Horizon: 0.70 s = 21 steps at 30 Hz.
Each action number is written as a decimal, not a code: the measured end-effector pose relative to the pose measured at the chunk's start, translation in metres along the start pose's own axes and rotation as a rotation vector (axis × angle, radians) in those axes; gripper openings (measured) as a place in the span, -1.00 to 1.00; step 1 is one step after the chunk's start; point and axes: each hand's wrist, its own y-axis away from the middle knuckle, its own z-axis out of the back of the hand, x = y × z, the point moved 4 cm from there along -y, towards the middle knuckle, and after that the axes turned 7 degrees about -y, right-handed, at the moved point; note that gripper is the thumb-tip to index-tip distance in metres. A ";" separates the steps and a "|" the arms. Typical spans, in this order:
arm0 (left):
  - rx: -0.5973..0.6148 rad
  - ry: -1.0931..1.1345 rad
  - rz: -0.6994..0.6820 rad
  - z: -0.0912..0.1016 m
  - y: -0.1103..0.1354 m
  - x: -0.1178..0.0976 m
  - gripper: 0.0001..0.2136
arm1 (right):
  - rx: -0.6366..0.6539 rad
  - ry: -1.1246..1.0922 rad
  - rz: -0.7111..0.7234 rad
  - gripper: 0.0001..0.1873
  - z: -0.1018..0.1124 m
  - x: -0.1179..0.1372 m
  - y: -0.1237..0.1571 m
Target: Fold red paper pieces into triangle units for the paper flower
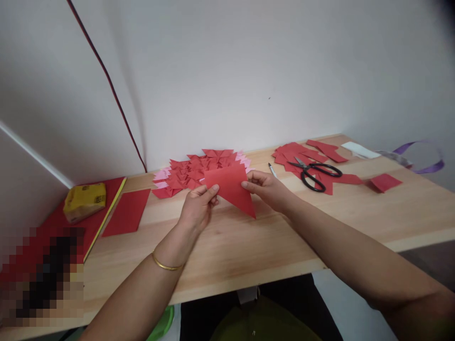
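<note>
Both hands hold a red folded paper triangle (232,189) just above the wooden table (249,241). My left hand (197,206) pinches its left corner, thumb on top. My right hand (266,187) pinches its right upper edge. The triangle's point hangs down toward me. Right behind it lies a pile of folded red and pink paper pieces (199,170).
Black scissors (314,173) rest on loose red paper scraps (305,154) at the right, with a pen (272,170) beside them and a small red square (386,182) farther right. A red sheet (127,211), a yellow packet (84,201) and a purple ribbon (423,163) lie at the edges.
</note>
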 end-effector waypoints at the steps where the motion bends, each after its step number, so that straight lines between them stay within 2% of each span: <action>1: 0.006 0.006 0.004 0.000 0.000 0.000 -0.76 | 0.001 -0.004 0.002 -0.69 0.000 0.000 0.000; 7: 0.037 0.066 0.060 0.000 0.000 0.002 -0.76 | -0.013 -0.033 0.015 -0.71 0.002 0.002 0.000; 11: 0.030 0.062 0.075 0.001 0.001 0.002 -0.76 | -0.046 0.092 0.043 -0.73 0.005 0.004 0.000; 15: 0.039 0.024 0.041 0.001 0.002 0.001 -0.77 | -0.082 0.209 0.060 -0.73 0.011 0.007 0.002; 21: 0.024 -0.031 -0.047 0.000 0.003 -0.003 -0.79 | -0.106 0.202 0.039 -0.72 0.009 0.016 0.006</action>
